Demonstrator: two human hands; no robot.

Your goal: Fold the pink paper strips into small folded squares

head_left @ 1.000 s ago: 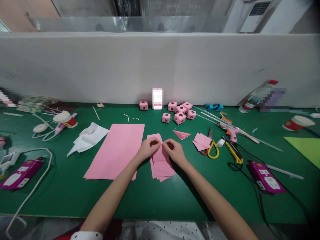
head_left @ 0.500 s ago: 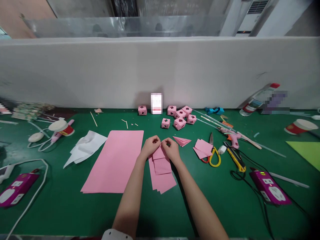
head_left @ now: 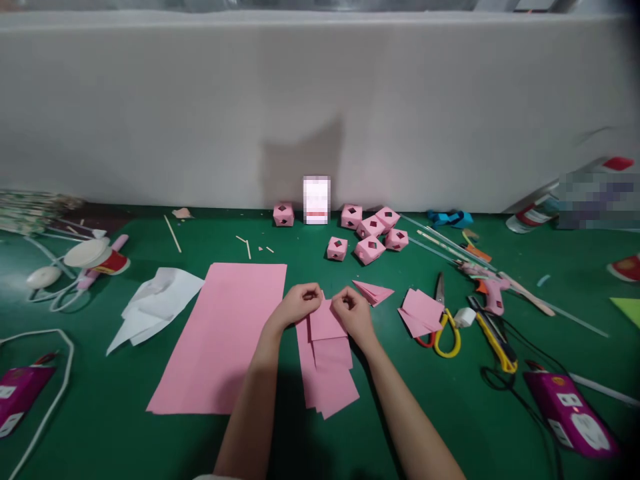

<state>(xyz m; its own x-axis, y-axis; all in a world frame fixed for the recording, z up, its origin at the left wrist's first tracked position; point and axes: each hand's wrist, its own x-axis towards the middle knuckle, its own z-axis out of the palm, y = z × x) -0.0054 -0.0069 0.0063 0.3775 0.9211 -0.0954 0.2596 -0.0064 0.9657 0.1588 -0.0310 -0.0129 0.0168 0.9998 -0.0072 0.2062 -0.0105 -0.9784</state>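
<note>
I have both hands over the green tabletop [head_left: 125,443], just right of the big pink sheets [head_left: 225,333]. The left hand [head_left: 300,305] is the nearer of the two to those sheets; I see its thumb and fingers pressed together at the top edge of a small pink square [head_left: 327,323]. The right hand [head_left: 354,317] pinches the same square by its other top corner, fingers curled and tips together. I read both as closed on that paper, with no wide gap between thumb and fingers. Beneath it, also right of the big sheets, I see a loose pile of pink paper [head_left: 330,393], its edges fanned unevenly.

Beyond the sheets' far right corner stands one pink paper box [head_left: 283,215]; six more boxes [head_left: 371,249] cluster farther right. Right of the sheets, past the hands, I make out a folded pink piece [head_left: 373,292], then pink squares [head_left: 420,310] touching scissors [head_left: 440,291], a glue gun [head_left: 495,293] and a yellow knife [head_left: 493,339]. Left of the sheets lies crumpled white paper [head_left: 157,303], and farther left a tipped paper cup [head_left: 113,262].
</note>
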